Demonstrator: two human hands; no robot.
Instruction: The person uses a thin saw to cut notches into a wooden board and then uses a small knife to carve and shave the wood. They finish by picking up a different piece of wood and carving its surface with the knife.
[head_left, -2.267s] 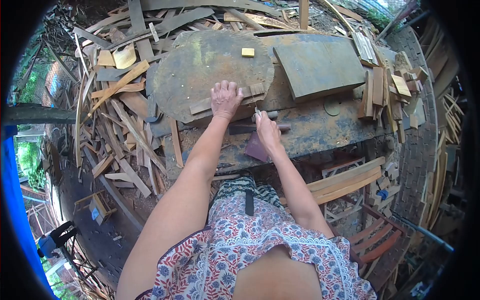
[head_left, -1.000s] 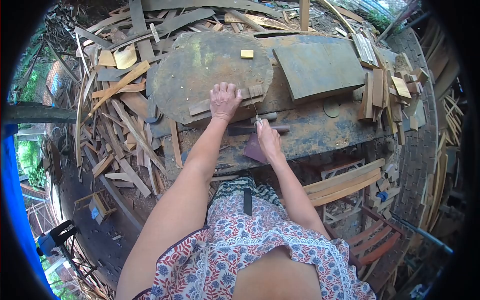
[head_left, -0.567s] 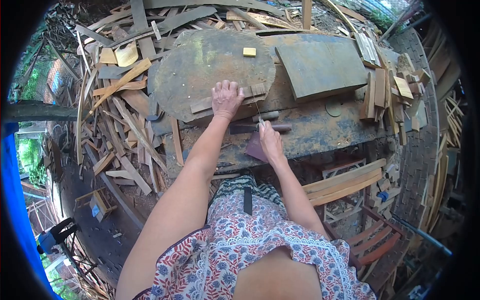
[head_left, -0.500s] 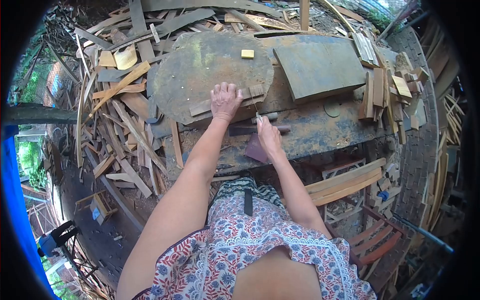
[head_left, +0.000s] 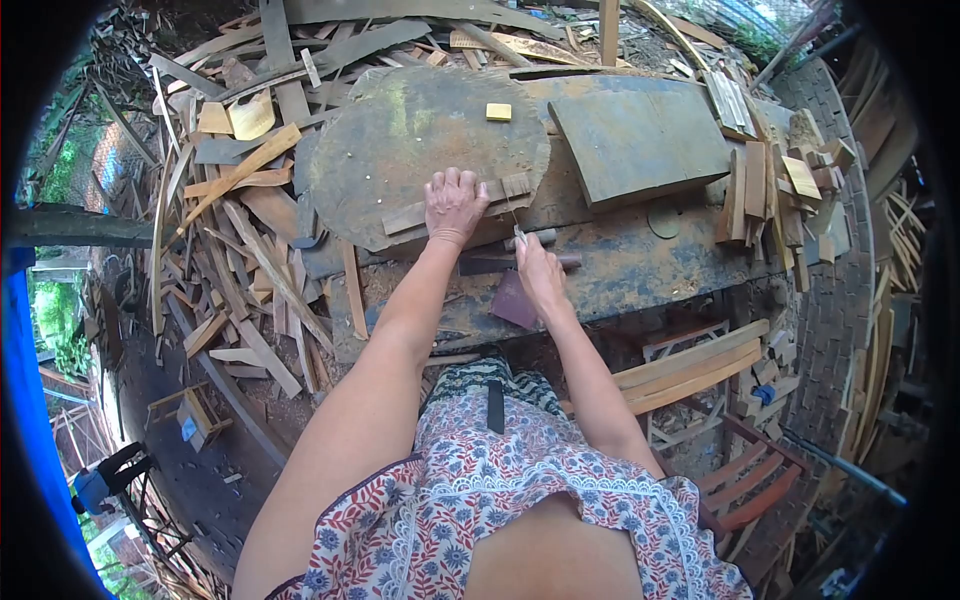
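Observation:
My left hand (head_left: 456,206) is closed over a narrow wooden strip (head_left: 405,217), its fingers curled across the top and holding it down. The strip lies near the front edge of a thick, rounded wooden slab (head_left: 350,150). Lower right, my right hand (head_left: 541,272) is wrapped round a thin-bladed hand tool (head_left: 519,233). Its slender blade reaches up to the strip near the right end; the handle is mostly hidden by my fingers. Beyond my left hand, a small yellow block (head_left: 498,112) rests on the slab.
A large dark block (head_left: 640,140) stands right of the slab on the worn workbench (head_left: 640,270). Near my right hand lie a maroon flat piece (head_left: 513,301) and a dark rod (head_left: 570,261). Scrap wood (head_left: 255,260) heaps up on the left; upright offcuts (head_left: 755,190) stand right.
The view has shifted very slightly. Both hands stay in nearly the same places, still closed on the wooden strip and the thin-bladed hand tool.

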